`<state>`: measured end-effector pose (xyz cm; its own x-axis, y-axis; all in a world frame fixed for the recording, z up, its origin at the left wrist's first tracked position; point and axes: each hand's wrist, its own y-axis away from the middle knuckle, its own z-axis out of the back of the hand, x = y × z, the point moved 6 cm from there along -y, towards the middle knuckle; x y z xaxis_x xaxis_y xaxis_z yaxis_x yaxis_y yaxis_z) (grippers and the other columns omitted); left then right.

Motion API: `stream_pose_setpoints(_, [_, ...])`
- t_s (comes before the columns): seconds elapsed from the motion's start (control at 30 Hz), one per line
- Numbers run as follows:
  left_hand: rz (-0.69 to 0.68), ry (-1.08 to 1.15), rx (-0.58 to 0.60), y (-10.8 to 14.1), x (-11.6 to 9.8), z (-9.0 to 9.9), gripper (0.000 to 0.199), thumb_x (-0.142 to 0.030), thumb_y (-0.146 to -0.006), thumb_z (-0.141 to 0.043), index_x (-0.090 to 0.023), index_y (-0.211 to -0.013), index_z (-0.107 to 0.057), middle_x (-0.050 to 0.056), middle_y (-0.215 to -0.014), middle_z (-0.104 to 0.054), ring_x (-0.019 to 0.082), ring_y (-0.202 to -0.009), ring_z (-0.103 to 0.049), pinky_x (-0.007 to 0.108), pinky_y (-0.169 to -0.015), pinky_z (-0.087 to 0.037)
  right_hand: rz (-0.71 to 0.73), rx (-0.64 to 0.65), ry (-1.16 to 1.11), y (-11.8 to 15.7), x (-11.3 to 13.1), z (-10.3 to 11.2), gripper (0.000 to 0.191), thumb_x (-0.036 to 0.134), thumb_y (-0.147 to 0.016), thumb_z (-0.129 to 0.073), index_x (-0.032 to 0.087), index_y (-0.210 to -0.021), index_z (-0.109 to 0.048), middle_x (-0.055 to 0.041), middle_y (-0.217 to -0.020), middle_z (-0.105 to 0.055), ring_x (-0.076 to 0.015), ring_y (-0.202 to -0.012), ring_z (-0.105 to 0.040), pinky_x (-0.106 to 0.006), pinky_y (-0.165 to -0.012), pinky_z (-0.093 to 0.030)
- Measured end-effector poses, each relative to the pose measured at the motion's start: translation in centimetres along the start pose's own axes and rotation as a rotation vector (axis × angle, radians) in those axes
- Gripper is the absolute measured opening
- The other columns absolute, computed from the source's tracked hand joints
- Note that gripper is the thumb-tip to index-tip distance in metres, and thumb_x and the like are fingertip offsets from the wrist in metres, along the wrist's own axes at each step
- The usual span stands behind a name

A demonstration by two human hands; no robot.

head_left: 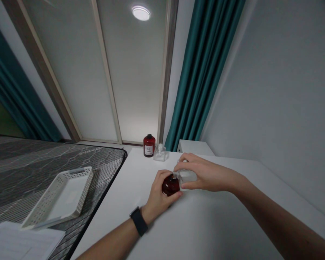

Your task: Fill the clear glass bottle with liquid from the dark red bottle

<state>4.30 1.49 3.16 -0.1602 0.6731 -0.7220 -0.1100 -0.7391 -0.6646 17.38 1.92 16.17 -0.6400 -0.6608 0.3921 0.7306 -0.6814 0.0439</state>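
Lower centre: your left hand (157,195) curls its fingers round a dark-red bottle (171,185), your right hand (204,173) pinches a clear bottle (188,176) — both probably rigid, slick; grip their bodies.

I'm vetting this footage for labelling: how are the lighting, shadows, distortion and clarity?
Head view: dim overall, with a bright round light near the top; a soft shadow darkens the white table below the right hand. Head view: panel frames lean, suggesting wide-angle stretch; the clear bottle has faint edges; the standing bottle's label is too small to read.
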Motion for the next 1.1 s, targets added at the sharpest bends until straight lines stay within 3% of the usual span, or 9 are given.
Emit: stream_pose_setpoints(1.1, [0.020, 0.004, -0.014, 0.02, 0.03, -0.07, 0.049, -0.031, -0.076, -0.079, -0.024, -0.118, -0.054, 0.007, -0.111, -0.058, 0.025, -0.102, -0.059, 0.042, -0.089, -0.050, -0.015, 0.018, 0.025, -0.36, -0.06, -0.04, 0.035, 0.038, -0.084, -0.071, 0.024, -0.116, -0.065, -0.0082, -0.114, -0.056, -0.0276, -0.109, -0.054, -0.043, -0.096, -0.045])
